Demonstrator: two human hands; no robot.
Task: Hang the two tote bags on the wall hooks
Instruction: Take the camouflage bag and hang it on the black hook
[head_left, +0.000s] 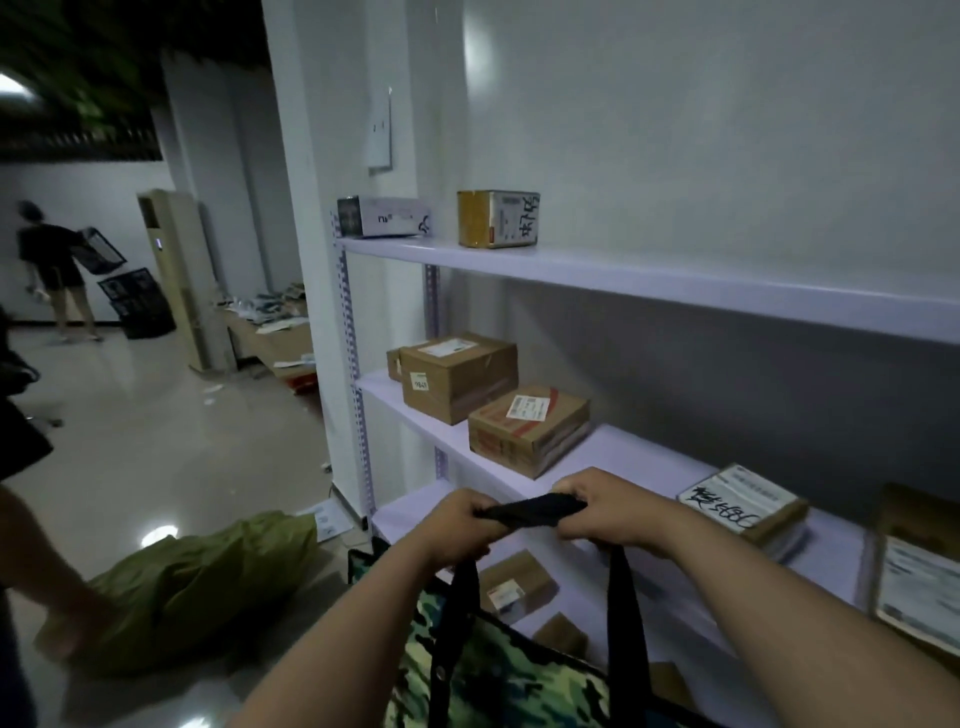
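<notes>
The camouflage tote bag (498, 675) is cut off by the bottom edge.

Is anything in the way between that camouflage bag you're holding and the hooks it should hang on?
I cannot say: no wall hooks show in this view. Both the left hand and right hand grip the black strap of the camouflage bag, with white shelves of boxes directly ahead.

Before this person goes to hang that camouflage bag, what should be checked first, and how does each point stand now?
1. Left hand closed on the black strap: ok.
2. Right hand closed on the strap: ok.
3. Camouflage tote bag hangs from the strap below the hands: ok.
4. Wall hook in sight: not ok, none in view.
5. Second tote bag located: cannot tell.
6. Shelf edge clear of the bag: cannot tell.
</notes>
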